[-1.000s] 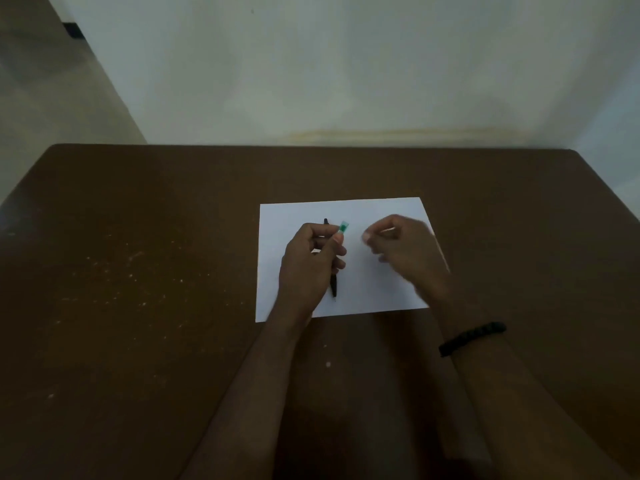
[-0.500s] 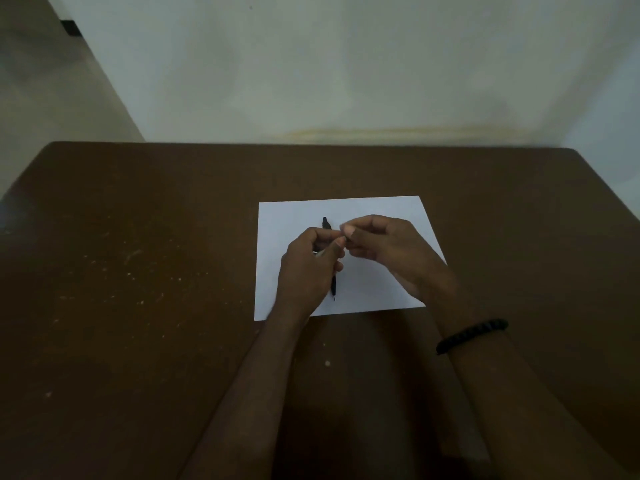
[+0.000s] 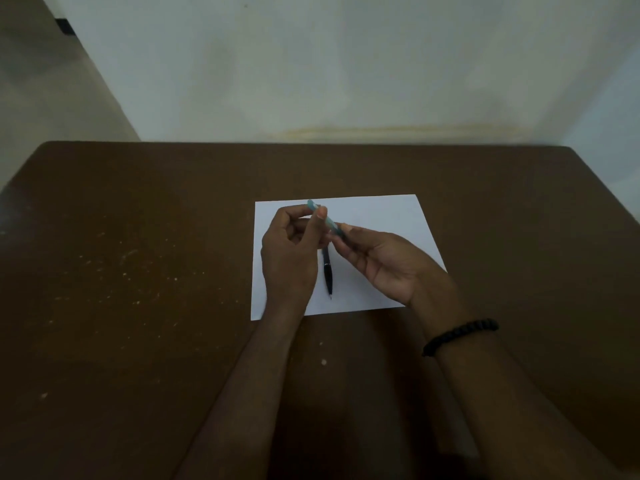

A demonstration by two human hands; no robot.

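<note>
though earlier apart, l hand [image 3: 291, 252], r hand [image 3: 384, 263] on teal pen [image 3: 330, 223]

a dark brown table [image 3: 138, 341] with rounded far corners carries a white sheet of paper [image 3: 381, 216], lying flat near its middle; pale specks [image 3: 131, 252] dot the left part of the tabletop.
</note>
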